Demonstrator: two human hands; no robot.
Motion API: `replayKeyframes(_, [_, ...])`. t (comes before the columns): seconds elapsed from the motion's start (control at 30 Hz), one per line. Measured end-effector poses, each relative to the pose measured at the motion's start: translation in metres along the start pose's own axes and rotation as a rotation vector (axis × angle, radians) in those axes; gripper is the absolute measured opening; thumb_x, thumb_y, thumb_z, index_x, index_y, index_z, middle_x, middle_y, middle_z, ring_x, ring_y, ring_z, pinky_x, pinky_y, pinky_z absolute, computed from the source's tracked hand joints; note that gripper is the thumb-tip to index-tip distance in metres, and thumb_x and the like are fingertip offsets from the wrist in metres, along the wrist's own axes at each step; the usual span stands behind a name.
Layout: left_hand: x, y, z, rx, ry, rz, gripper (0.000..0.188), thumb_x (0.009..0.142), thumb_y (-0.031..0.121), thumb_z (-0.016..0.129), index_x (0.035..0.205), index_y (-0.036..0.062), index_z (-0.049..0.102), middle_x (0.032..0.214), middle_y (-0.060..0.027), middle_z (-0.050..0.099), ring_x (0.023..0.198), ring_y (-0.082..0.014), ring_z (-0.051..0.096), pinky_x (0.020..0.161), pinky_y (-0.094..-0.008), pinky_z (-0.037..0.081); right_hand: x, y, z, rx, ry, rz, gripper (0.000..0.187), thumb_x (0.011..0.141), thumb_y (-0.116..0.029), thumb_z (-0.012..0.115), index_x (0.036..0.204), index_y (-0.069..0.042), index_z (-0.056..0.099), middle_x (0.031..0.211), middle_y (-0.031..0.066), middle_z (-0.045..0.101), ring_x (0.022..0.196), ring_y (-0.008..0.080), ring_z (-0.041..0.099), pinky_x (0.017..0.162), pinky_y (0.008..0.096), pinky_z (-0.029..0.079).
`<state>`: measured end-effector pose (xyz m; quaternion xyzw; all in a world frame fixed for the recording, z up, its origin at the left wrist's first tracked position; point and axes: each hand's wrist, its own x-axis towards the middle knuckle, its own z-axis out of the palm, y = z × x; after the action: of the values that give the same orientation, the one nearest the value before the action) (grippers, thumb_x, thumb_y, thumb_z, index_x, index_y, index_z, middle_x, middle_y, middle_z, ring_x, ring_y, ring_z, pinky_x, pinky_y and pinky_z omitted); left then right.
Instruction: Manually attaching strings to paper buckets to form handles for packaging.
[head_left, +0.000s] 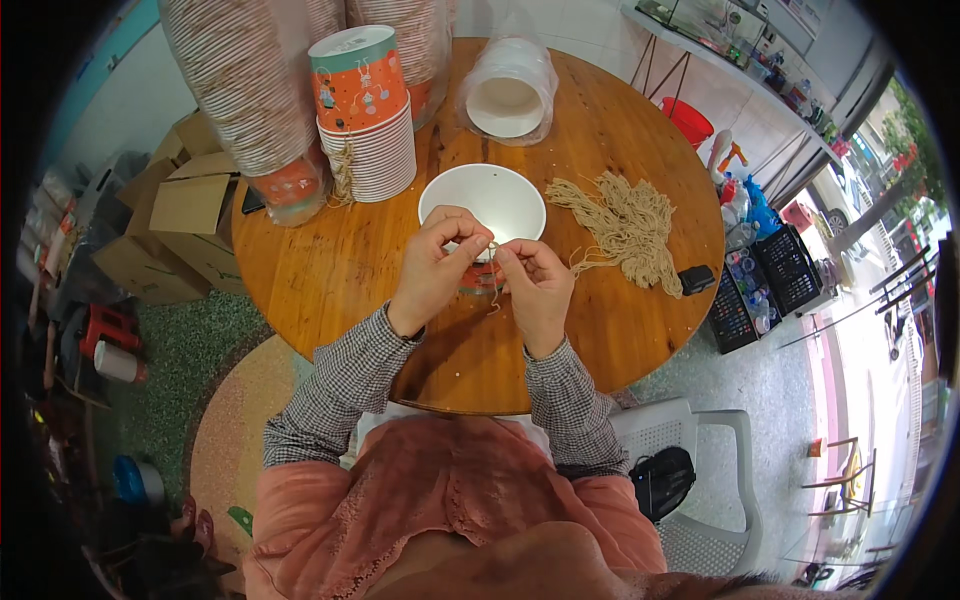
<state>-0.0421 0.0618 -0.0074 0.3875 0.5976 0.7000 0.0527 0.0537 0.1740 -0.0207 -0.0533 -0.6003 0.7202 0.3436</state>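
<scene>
Tan strand [495,302] pinched between two hands at a white-lined tub [482,195]

Near the far left edge of the counter [450,350], a tall stack of tubs [220,90] stands in clear wrapping. Just right of it rises an unwrapped stack [362,85], upside down, its top tub orange with a green band and small printed figures; tan strands hang down its side. The left hand [435,270] pinches thumb against forefinger at the tub's near rim. This tub stands upright, round and open, smooth white within, with orange-red showing outside below the hands. Thin and kinked, the strand dangles before its wall; whether it is fastened there cannot be told. The right hand [540,295] also pinches the strand, thumb to forefinger. Toward the right edge lies a loose, crinkled heap of tan string [635,230], a small black object [696,279] beside it.
</scene>
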Motion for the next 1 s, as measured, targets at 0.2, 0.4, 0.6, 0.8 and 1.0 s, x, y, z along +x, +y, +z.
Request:
replayKeyframes(0.2, [-0.002, 0.007, 0.002, -0.027, 0.023, 0.034, 0.008, 0.086, 0.002, 0.064, 0.090, -0.0028, 0.068, 0.098, -0.0041, 0.054, 0.086, -0.0110, 0.055, 0.076, -0.0233, 0.047, 0.000, 0.011, 0.000, 0.030, -0.023, 0.047, 0.008, 0.091, -0.004, 0.061, 0.096, 0.002, 0.060, 0.085, 0.0012, 0.063, 0.068, 0.0049, 0.057, 0.060, 0.0187, 0.049])
replayKeyframes(0.4, [-0.002, 0.011, 0.004, -0.049, 0.046, 0.044, 0.008, 0.086, 0.002, 0.064, 0.090, -0.0033, 0.067, 0.099, -0.0041, 0.053, 0.085, -0.0105, 0.054, 0.072, -0.0222, 0.047, -0.003, 0.011, 0.005, 0.041, -0.080, 0.087, 0.010, 0.095, -0.012, 0.057, 0.095, -0.002, 0.056, 0.077, 0.0011, 0.061, 0.053, 0.0042, 0.051, 0.042, 0.0154, 0.037])
replayKeyframes(0.6, [0.000, 0.011, 0.003, 0.116, 0.085, 0.149, 0.006, 0.087, 0.003, 0.063, 0.088, -0.0025, 0.063, 0.098, -0.0055, 0.053, 0.083, -0.0111, 0.053, 0.070, -0.0232, 0.045, -0.008, 0.002, 0.007, 0.008, -0.107, 0.157, 0.009, 0.098, -0.011, 0.050, 0.096, -0.003, 0.051, 0.080, 0.0053, 0.062, 0.053, 0.0061, 0.052, 0.047, 0.0191, 0.041])
replayKeyframes(0.8, [0.006, 0.001, -0.006, 0.267, 0.147, 0.214, 0.005, 0.088, 0.004, 0.061, 0.086, -0.0011, 0.060, 0.097, -0.0060, 0.052, 0.084, -0.0146, 0.051, 0.074, -0.0254, 0.043, -0.018, 0.002, 0.002, -0.040, -0.159, 0.206, 0.008, 0.098, -0.010, 0.049, 0.095, -0.002, 0.050, 0.072, 0.0030, 0.057, 0.054, 0.0064, 0.051, 0.048, 0.0193, 0.043])
replayKeyframes(1.0, [0.002, 0.005, -0.010, 0.268, 0.102, 0.277, 0.015, 0.084, 0.002, 0.061, 0.099, 0.0033, 0.065, 0.099, -0.0068, 0.055, 0.088, -0.0189, 0.053, 0.080, -0.0286, 0.042, -0.011, -0.020, -0.011, -0.052, -0.116, 0.195, 0.007, 0.097, -0.008, 0.050, 0.094, -0.002, 0.051, 0.070, 0.0024, 0.056, 0.056, 0.0060, 0.051, 0.049, 0.0190, 0.044])
